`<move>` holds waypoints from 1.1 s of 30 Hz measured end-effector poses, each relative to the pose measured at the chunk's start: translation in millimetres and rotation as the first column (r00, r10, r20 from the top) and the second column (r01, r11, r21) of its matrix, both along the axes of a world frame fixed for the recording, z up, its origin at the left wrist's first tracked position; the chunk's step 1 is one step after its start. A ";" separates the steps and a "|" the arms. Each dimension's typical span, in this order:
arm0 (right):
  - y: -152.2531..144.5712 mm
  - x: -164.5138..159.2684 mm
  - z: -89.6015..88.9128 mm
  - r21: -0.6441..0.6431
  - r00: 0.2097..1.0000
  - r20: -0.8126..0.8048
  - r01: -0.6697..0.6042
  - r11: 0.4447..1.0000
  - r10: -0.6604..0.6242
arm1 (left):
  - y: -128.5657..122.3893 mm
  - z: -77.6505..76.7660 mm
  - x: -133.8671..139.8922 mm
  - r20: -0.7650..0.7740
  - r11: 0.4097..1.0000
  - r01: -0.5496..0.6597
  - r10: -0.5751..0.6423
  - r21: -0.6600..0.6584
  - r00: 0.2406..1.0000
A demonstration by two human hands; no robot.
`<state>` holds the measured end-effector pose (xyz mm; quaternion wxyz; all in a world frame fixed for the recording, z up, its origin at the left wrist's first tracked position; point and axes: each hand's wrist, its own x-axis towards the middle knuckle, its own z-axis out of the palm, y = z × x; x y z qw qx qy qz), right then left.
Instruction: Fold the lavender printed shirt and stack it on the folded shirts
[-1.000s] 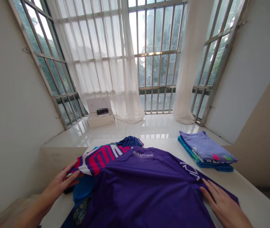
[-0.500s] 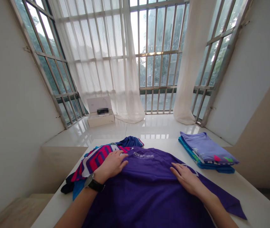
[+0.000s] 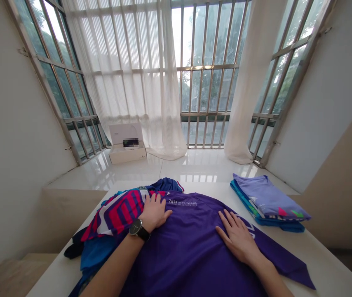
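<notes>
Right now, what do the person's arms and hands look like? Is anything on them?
Both forearms are bare, with no sleeves showing. The left hand has a black watch with a round dark face on its wrist. The right hand wears nothing: no watch or glove, and I can see no ring. The fingers of both hands are bare too.

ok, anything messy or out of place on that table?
Only the unfolded heap of shirts at the left, bunched and partly under the purple shirt, unlike the neat folded stack at the right. Both hands, left hand and right hand, lie flat on the purple shirt.
</notes>
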<state>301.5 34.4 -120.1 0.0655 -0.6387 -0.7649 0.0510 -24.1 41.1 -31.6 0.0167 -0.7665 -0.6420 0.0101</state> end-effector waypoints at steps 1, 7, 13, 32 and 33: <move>-0.1 -0.3 0.2 0.007 1.000 0.002 -0.004 1.000 0.004 | 1.7 1.8 13.0 0.016 0.998 0.046 -0.047 0.050 0.999; -2.4 3.9 -1.1 0.050 0.998 -0.053 -0.022 0.998 0.025 | 13.6 -21.0 68.3 0.213 0.977 0.211 -0.200 -0.029 0.956; 1.5 10.0 -2.6 0.112 0.961 -0.272 -0.019 0.994 0.049 | 20.6 -56.8 59.8 0.313 0.980 0.195 -0.178 -0.024 0.933; -32.6 155.7 -30.8 0.165 0.906 -0.156 0.416 0.894 -0.393 | 20.0 -63.1 56.1 0.320 0.979 0.205 -0.198 0.013 0.927; -30.1 155.6 -28.1 0.129 0.901 -0.177 0.419 0.899 -0.395 | 20.5 -63.2 56.0 0.319 0.979 0.204 -0.193 -0.002 0.928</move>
